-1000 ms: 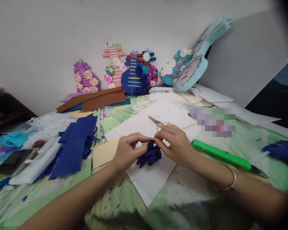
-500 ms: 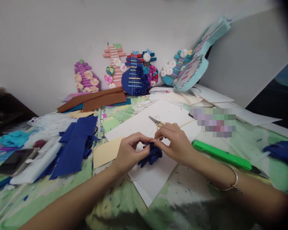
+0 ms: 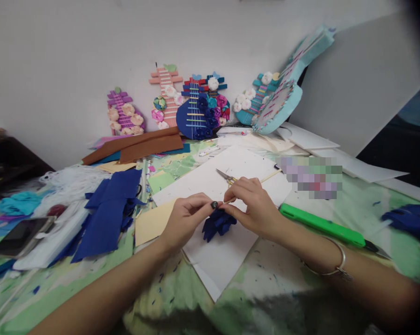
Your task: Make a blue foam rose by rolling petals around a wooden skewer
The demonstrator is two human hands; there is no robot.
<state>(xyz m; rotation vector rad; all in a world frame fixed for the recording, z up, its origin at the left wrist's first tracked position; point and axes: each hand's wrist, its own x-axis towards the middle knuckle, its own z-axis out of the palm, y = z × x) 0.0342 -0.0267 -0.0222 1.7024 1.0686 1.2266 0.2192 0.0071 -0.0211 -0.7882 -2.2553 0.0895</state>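
A dark blue paper flower (image 3: 219, 225) with ruffled petals hangs from my fingertips above a white sheet. My left hand (image 3: 189, 216) is closed, its thumb and forefinger pinching the top end of the flower. My right hand (image 3: 254, 204) grips a thin pale wooden stick (image 3: 272, 175) that runs up to the right, its near end at the flower's top. The fingertips of both hands nearly meet there, so the join itself is hidden. Just beyond my right hand lie scissors (image 3: 226, 176), blades pointing up and left.
A green box cutter (image 3: 323, 225) with its blade out lies right of my right forearm. Dark blue paper strips (image 3: 107, 214), a phone (image 3: 21, 237) and white cord (image 3: 73, 184) lie left. Decorated cardboard guitars (image 3: 192, 114) lean on the wall behind brown sheets (image 3: 150, 146).
My left thumb has shifted up and straightened at the flower's top, where its dark nail now shows. The flower has turned a little, with its petals more spread.
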